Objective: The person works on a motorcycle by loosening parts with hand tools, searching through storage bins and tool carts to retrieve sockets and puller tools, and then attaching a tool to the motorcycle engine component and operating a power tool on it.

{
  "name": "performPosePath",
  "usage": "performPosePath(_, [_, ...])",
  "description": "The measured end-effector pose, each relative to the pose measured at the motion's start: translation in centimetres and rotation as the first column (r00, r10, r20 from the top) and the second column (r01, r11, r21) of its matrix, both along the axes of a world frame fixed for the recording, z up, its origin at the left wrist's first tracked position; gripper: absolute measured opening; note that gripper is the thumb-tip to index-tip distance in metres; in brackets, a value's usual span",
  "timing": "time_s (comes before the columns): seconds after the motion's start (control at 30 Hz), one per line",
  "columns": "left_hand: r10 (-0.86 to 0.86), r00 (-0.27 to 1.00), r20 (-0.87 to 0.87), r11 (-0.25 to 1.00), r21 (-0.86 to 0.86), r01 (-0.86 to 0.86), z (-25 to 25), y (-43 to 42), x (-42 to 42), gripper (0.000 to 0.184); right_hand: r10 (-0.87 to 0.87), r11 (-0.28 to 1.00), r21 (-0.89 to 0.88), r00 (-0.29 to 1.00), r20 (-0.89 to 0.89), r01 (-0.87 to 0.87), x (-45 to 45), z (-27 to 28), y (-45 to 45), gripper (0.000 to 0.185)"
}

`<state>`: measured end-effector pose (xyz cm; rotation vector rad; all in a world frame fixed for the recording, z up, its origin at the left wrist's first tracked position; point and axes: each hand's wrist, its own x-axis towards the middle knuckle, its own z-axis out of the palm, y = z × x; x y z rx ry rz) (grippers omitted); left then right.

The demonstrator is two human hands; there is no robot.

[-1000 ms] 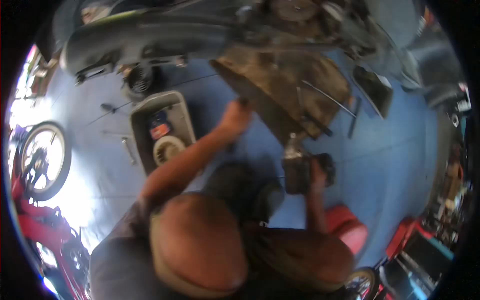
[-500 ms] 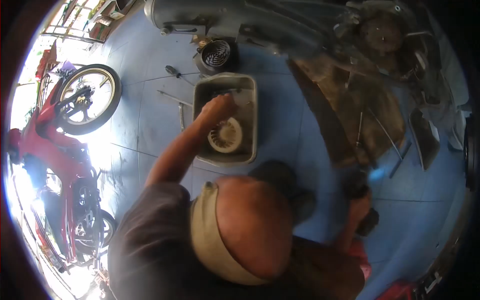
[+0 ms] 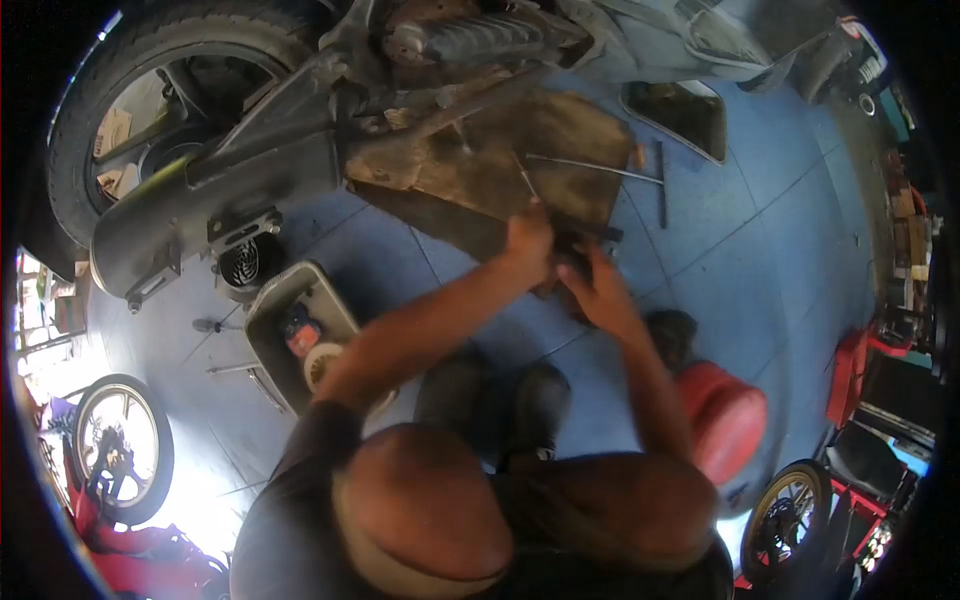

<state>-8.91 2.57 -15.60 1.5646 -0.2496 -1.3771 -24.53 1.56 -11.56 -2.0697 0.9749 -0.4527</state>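
Observation:
My left hand (image 3: 530, 243) is closed beside the lower edge of a stained brown sheet (image 3: 570, 125), next to a thin metal tool (image 3: 527, 180). Close to its right, my right hand (image 3: 603, 290) has its fingers bent around part of a dark object (image 3: 570, 262) between the hands, too blurred to identify. A dark item (image 3: 670, 335) lies on the floor below the right hand. Left of my left forearm, a grey tub (image 3: 262, 335) holds a pale fan wheel (image 3: 320, 365) and an orange and blue item (image 3: 301, 335), the wheel partly covered by the arm.
A partly dismantled motorcycle with a large wheel (image 3: 70, 150) spans the top. A round black part (image 3: 243, 265) and a screwdriver (image 3: 210, 325) lie near the tub. A long rod (image 3: 595, 168) crosses the sheet. A red rounded object (image 3: 730, 425) sits at right.
My left hand has left the tub and moved right to the sheet's edge. My right hand has come up beside it, and the view has turned right.

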Motion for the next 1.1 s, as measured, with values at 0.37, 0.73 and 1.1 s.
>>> performPosePath(0.37, [-0.49, 0.463, 0.738, 0.855, 0.303, 0.421, -1.0, -3.6, 5.3, 0.037, -0.23, 0.77, -0.622, 0.847, -0.48, -0.143, -0.1, -5.8, -12.0, 0.026])
performPosePath(0.73, [-0.033, 0.667, 0.744, 0.985, -0.089, 0.148, 3.4, 5.9, 8.6, 0.045, 0.038, 0.741, -0.588, 0.894, -0.446, -0.325, 6.8, -9.1, -5.3, 0.032])
performPosePath(1.1, [0.217, 0.677, 0.704, 0.473, 0.531, -0.703, -1.2, 42.7, 33.7, 0.041, -0.135, 0.749, -0.607, 0.835, -0.533, -0.266, 7.1, -5.7, -4.9, 0.035])
